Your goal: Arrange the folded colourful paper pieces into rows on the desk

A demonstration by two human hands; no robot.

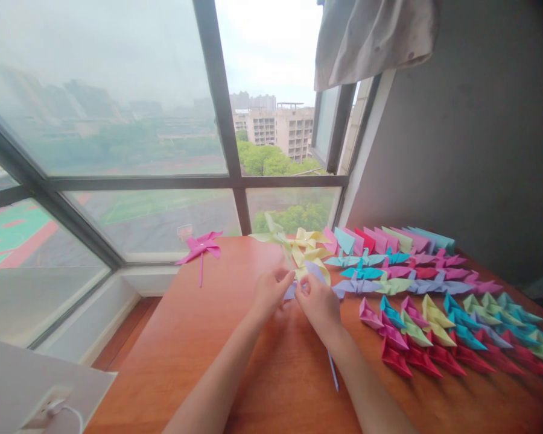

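Both hands meet near the middle of the wooden table [208, 355]. My left hand [273, 292] is closed, thumb and fingers pinched; whatever they hold is too small to make out. Just to its right, my right hand [317, 301] pinches at a lavender paper pinwheel [315, 271], whose blades show above and beside the fingers. A thin lavender stick [333, 371] slants down beside my right wrist. Behind the hands are yellow pinwheels [308, 239] and a pale green pinwheel [276, 235], partly overlapping.
A pink pinwheel [202, 246] stands out at the table's far left edge. Rows of folded paper cranes [362, 272], boats [416, 325] and other folded pieces [368, 240] cover the right side. Windows [140, 223] border the far edge.
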